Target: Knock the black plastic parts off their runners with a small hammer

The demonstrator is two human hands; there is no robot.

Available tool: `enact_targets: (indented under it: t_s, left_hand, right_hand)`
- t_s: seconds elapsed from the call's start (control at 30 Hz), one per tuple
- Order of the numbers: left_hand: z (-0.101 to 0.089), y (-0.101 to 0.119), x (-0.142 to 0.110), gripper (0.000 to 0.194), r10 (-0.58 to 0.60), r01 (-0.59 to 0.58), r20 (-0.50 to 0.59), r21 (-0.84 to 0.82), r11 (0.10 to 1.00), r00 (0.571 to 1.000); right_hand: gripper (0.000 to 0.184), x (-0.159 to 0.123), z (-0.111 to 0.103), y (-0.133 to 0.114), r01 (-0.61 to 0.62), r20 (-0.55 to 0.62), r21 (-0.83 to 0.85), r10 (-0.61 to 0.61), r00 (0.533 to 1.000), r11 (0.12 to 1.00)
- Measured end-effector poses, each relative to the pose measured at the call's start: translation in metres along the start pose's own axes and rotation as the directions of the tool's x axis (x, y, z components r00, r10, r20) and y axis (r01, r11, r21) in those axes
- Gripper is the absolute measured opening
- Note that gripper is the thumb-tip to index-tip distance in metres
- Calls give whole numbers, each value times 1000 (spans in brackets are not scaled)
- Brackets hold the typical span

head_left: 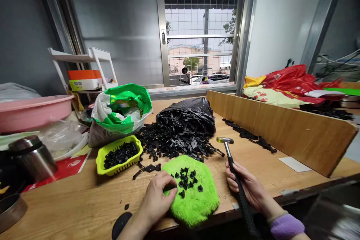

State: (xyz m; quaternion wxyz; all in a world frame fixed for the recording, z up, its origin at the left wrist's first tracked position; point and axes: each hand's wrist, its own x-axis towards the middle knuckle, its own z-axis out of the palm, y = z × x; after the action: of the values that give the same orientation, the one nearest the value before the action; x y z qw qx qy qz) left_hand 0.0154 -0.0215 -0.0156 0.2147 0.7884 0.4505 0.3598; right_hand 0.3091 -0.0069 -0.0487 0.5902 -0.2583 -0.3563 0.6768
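My right hand [245, 183] is wrapped round the black handle of a small hammer [230, 153], its head raised above the table with a yellowish translucent face to the left. At the left edge of a fuzzy bright green pad [197, 208], my left hand [157, 197] rests with thumb and forefinger drawn together; what they pinch, if anything, is hidden. Several small black mushroom-shaped plastic pieces [185, 180] lie on the pad beside the fingertips. A black jointed strip [146, 169] lies just behind my left hand.
A yellow basket [119, 168] of black pieces stands left. Behind the pad, black parts spill from a black plastic bag [191, 108]. A green-and-white bag [120, 116], a steel flask [32, 159] and a pink basin [36, 110] stand left. A wooden divider [281, 127] borders the right.
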Motion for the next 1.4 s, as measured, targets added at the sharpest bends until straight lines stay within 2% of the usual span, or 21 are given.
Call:
enact_targets:
  t_s: [0.17,0.23,0.33,0.5,0.57,0.7,0.87,0.9,0.93,1.0,1.03,1.07,1.13,1.23,1.4]
  left_hand:
    - [-7,-4,-2,10,-13,13,-1,-11,1000,1000]
    - [-9,-1,-6,11,10,-10,-41,6,1000,999]
    - [-4,11,-11,11,80,-67,-119,115,991,990]
    - [15,24,-15,3,187,-146,-88,342,928,978]
    - [20,23,-14,11,289,-228,-96,403,886,953]
    - [27,20,-13,17,496,-408,-49,501,763,867]
    - [27,22,-13,16,575,-534,25,404,743,818]
    - [23,20,-13,17,564,-517,-7,388,763,826]
    - [18,16,-13,17,516,-453,-74,386,804,853]
    - [1,1,-10,20,285,-158,-280,402,902,917]
    - [-9,-9,-7,24,121,47,-382,402,914,916]
    - [-18,-21,-3,26,-30,230,-442,406,885,897]
    - [-35,-45,9,29,-211,425,-469,417,803,858]
    - [-44,-70,27,32,-360,507,-405,352,787,840]
    - [-31,-83,40,14,-421,485,-306,177,856,854]
  right_hand:
    - [26,0,-2,0,-2,9,-6,2,1000,1000]
    - [25,0,-2,0,-2,7,-4,2,1000,1000]
    - [24,-1,-1,0,-5,0,-1,5,1000,1000]
    - [26,-1,0,1,-12,-6,4,12,1000,1000]
    - [25,0,0,1,-15,-3,7,15,1000,1000]
    - [23,0,-2,0,-31,9,13,31,999,999]
    - [22,-1,-1,-1,-36,26,23,35,999,999]
    - [22,-1,-1,-1,-36,28,24,35,999,999]
    - [22,-1,-1,-2,-36,30,25,35,999,999]
    - [22,-1,-1,-1,-36,34,29,35,999,999]
    - [22,-1,-1,-1,-37,36,31,36,999,999]
    - [22,0,-2,-1,-38,40,34,37,999,999]
    - [22,1,-3,0,-39,45,41,37,998,998]
    - [23,3,-4,2,-36,44,48,34,998,998]
    - [25,3,-4,2,-38,34,36,37,999,999]
